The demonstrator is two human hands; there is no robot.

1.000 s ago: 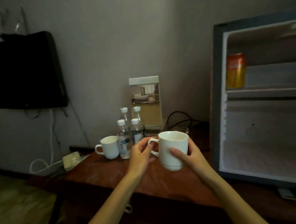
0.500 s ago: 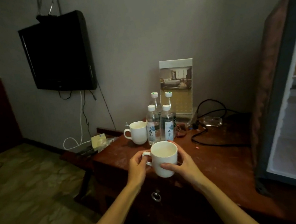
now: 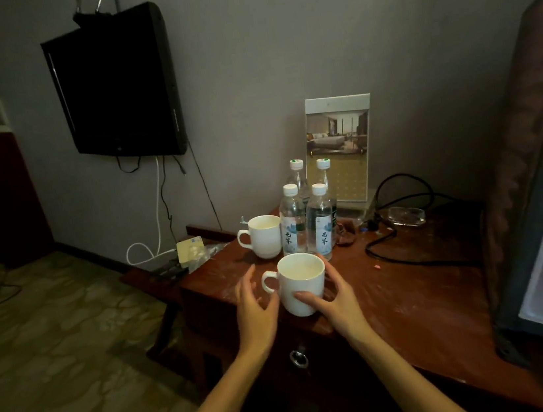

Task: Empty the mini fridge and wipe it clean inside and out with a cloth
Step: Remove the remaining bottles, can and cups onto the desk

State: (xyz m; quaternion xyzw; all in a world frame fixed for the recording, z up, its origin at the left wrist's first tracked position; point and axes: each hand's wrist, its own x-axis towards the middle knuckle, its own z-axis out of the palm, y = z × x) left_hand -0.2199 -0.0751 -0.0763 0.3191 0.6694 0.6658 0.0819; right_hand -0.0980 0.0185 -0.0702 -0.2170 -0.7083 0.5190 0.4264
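Observation:
A white mug (image 3: pixel 302 283) stands near the front edge of the wooden desk (image 3: pixel 413 294). My right hand (image 3: pixel 332 296) wraps around the mug's right side, thumb across its front. My left hand (image 3: pixel 254 306) hovers just left of the handle, fingers spread and off the mug. A second white mug (image 3: pixel 263 236) and several water bottles (image 3: pixel 317 222) stand behind it. The mini fridge (image 3: pixel 539 205) fills the right edge with its door open; only a strip of its pale inside shows.
A photo stand (image 3: pixel 338 148) leans on the wall behind the bottles. A black cable (image 3: pixel 404 254) and a glass ashtray (image 3: pixel 406 215) lie on the desk's right half. A dark TV (image 3: pixel 116 84) hangs on the wall. A power strip and cords (image 3: pixel 165 251) sit on a low ledge at left.
The mug has come down from the air onto the desk. My left hand has let go of its handle and opened. The view has swung left, away from the fridge.

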